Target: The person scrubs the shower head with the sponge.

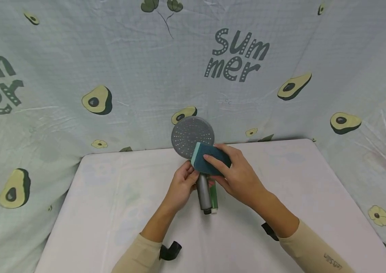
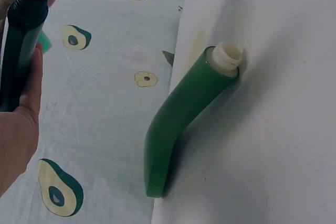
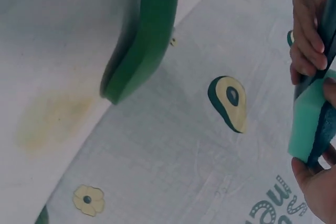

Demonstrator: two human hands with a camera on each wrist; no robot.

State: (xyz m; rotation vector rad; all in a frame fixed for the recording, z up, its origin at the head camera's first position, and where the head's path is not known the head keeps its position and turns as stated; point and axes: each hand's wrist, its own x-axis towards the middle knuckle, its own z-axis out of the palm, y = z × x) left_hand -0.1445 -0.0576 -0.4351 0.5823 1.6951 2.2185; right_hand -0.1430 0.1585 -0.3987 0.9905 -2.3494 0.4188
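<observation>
A grey shower head (image 1: 193, 135) is held upright above the white table (image 1: 111, 197). My left hand (image 1: 182, 182) grips its handle (image 1: 203, 193), which looks dark in the left wrist view (image 2: 21, 40). My right hand (image 1: 233, 172) holds a dark teal sponge (image 1: 210, 159) with a light green layer, and presses it against the lower edge of the round spray face. In the right wrist view the sponge (image 3: 310, 124) sits pinched between my thumb and fingers. A green tube (image 1: 213, 197) lies on the table right behind the handle.
The green tube (image 2: 184, 114) has a bare white threaded neck and no cap, and its flat end (image 3: 142, 35) lies near the table edge. Avocado-print cloth (image 1: 97, 100) hangs behind and beside the table. Black wrist straps (image 1: 170, 250) show at both sleeves.
</observation>
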